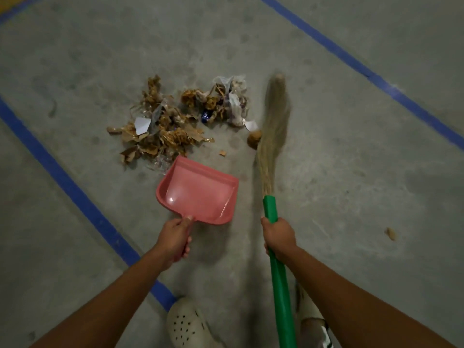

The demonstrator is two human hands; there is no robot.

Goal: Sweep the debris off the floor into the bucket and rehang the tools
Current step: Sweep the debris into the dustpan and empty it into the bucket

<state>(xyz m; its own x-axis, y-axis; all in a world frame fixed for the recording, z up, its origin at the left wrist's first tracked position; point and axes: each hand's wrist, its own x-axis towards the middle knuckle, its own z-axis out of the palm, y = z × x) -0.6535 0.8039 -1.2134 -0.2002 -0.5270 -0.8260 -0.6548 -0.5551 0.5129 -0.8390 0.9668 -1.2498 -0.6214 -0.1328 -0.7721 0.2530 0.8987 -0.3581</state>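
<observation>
Sweep in hand: a person stands over the debris (160,129), with pan and broom at the ready. The left hand (175,237) grips the handle of the pink pan (198,194), fingers curled under it and thumb pressed flat on top where handle meets tray. The pan's mouth faces the pile, its lip just short of the nearest scraps.

Just right of the pan, the right hand (278,236) holds the broom (272,131) by its green shaft, fingers wrapped tight round it. The blurred bristles reach past the pan's front-right corner, at or v. near a round brown lump (254,140).

The debris is dry leaves, paper and plastic wrap in two clumps beyond the pan. The larger lies at the pan's front-left, the smaller (223,101) further off to its front-right. A chip (222,153) lies between pan and lump, and a stray bit (391,233) sits well to the pan's right.

The pan holds nothing; the bucket and hooks are out of view. By the look of it this is the gathering step, approx. at the start. The next move prob. calls for the pan's lip flat on the floor and the broom drawing lump and clumps into its mouth. The far stray needs a separate pass.
</observation>
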